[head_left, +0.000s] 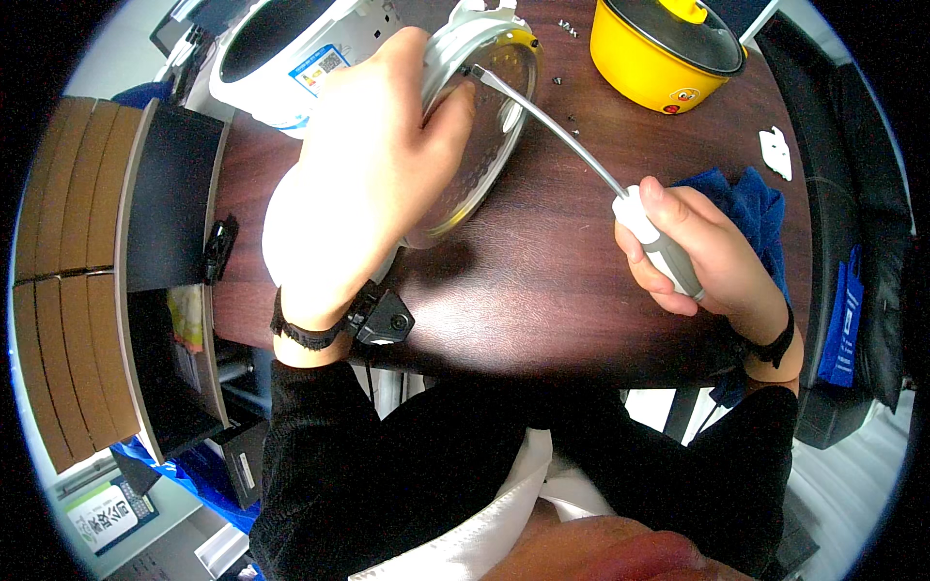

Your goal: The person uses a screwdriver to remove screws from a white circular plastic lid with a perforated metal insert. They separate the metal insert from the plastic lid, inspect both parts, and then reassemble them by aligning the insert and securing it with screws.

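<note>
My left hand (pixel 378 145) is closed round the edge of a round white lid-like part (pixel 499 145) with a shiny metal inner disc, tilted up on its side. Its fingertips are partly hidden behind the rim. A screwdriver (pixel 572 145) with a long metal shaft and a white and grey handle is gripped in my right hand (pixel 707 247). The shaft slants up to the left, and its tip is at the white rim beside my left thumb. Whether the tip sits in a screw or a gap is too small to tell.
Behind my left hand stands a white appliance body (pixel 281 73) with a dark opening. A yellow pot (pixel 644 68) with a dark lid is at the far right. Several small screws (pixel 568 29) lie between them. A blue cloth (pixel 746 208) and a white plastic piece (pixel 775 153) lie at right.
</note>
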A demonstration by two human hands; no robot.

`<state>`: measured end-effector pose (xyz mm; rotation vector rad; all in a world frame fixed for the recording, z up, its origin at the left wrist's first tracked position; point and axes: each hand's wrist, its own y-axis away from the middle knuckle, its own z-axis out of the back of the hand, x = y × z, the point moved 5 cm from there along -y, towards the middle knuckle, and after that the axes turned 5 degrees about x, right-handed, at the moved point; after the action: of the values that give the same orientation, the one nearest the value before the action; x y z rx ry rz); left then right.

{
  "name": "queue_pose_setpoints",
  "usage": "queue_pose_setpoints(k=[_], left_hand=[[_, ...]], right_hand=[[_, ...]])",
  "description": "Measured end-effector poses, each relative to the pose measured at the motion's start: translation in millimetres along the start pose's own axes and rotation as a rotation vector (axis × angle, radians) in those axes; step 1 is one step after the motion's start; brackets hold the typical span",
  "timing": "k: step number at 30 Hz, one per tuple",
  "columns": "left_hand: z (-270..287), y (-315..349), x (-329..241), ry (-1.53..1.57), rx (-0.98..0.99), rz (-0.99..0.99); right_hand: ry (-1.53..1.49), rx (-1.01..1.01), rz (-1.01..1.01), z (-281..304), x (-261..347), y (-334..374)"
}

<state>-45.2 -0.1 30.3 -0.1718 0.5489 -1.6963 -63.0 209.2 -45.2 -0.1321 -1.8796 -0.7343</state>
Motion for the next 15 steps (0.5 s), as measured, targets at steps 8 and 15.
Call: queue_pose_setpoints(k=[8,15], left_hand=[[-0.1,6.9,-6.4,-0.056,-0.014,0.092],[-3.4,4.1,-5.6,-0.034,-0.044,0.0]], right_hand=[[0.175,-0.076,0.017,4.7,3.4,6.4],[1.417,-0.848,0.52,0.7,44.1,25.8]])
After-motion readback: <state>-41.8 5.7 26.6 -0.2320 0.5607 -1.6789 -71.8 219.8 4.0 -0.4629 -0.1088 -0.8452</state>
